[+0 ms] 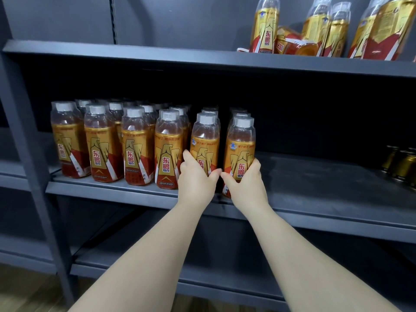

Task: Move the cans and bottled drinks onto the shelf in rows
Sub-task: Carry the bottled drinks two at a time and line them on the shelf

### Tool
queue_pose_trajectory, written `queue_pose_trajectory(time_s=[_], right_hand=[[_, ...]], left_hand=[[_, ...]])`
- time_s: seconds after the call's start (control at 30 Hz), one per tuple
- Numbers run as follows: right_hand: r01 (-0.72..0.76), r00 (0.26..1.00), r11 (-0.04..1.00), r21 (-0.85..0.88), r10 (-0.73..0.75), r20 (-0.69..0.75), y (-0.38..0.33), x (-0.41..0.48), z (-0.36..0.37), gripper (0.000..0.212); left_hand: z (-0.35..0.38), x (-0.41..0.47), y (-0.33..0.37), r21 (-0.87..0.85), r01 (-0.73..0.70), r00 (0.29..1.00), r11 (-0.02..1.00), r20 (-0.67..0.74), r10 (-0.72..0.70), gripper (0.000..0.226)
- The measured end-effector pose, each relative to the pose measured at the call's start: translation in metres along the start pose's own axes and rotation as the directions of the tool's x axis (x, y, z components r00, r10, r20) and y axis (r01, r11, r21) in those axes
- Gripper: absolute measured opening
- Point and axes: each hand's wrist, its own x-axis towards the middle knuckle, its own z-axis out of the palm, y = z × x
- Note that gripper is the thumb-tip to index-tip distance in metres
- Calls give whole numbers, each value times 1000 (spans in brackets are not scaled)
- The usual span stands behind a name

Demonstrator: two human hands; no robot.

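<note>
Left hand (195,180) curled round fifth bottle (204,143), right hand (245,184) round sixth bottle (240,145), bases hidden, rear rows (210,111) shadowed, cans (403,164) cropped.

Down the front of each gold-and-red label on the bottles (168,152) along the middle shelf (315,174) runs 东鹏特饮 in red. The same characters show on one upright bottle (265,30) on the top shelf (157,55); the smaller print is too fine to read.
</note>
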Motion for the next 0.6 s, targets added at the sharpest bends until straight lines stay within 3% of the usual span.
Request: queue_pose_trajectory(time_s=[0.37,0.6], right_hand=[[-24,999,999,-45,26,32,-5,1,-6,82],[-13,999,997,-82,15,34,-1,-4,-20,94]], left_hand=[[-14,-16,3,77,-35,999,996,25,33,79],[-17,-28,-7,171,-63,998,983,25,59,83]])
